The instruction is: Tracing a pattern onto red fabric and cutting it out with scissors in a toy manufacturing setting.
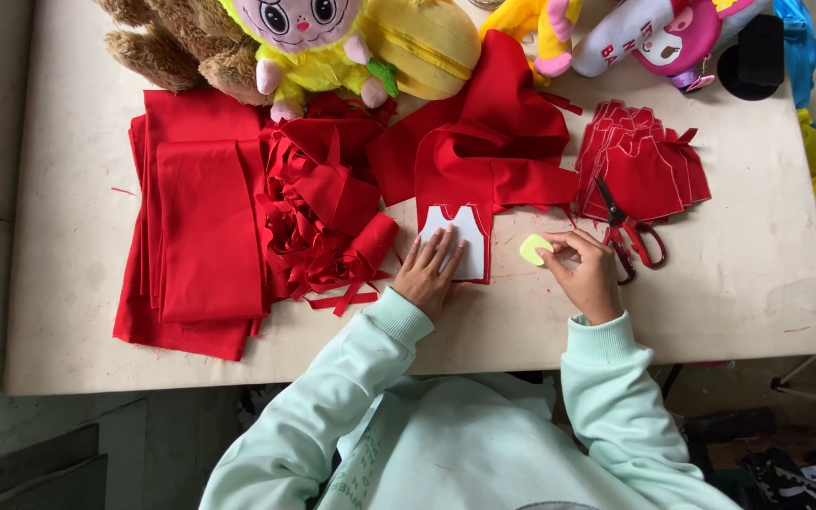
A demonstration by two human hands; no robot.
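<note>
My left hand (430, 269) pressed flat, fingers spread, pinning the white template (460, 236) on red fabric (484, 142); right hand (583, 274) pinched yellow chalk (534, 248).

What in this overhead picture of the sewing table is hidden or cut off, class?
- White template: lower left hidden under the left hand, head view.
- Yellow chalk: right edge hidden by the right hand.
- Brown plush toy: top cut off by the frame's upper edge.
</note>
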